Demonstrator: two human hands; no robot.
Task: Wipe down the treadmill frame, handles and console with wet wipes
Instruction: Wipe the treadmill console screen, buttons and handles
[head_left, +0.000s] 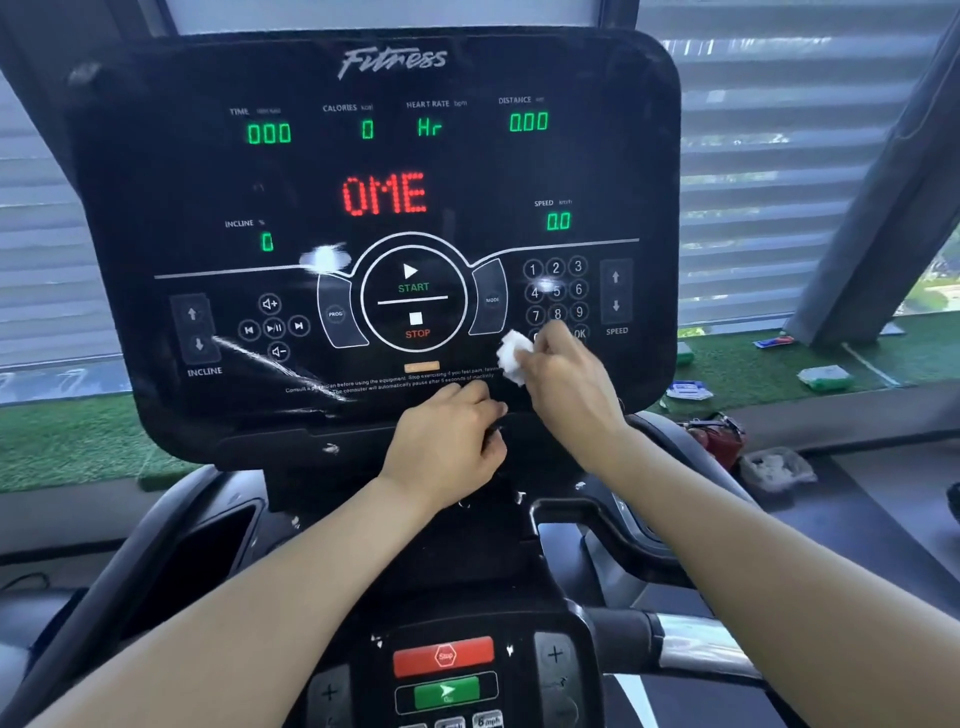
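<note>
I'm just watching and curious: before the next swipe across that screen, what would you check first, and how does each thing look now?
1. Wet wipe held firmly in the right hand: ok.
2. Wipe touching the console: ok, at its lower right by the keypad.
3. Left hand steadying the console's bottom edge: ok.
4. Hand clear of the START button, since the display is lit: ok.
5. Wipe still wet: cannot tell.
6. Left half of the console clean: not ok, smears show.
</note>
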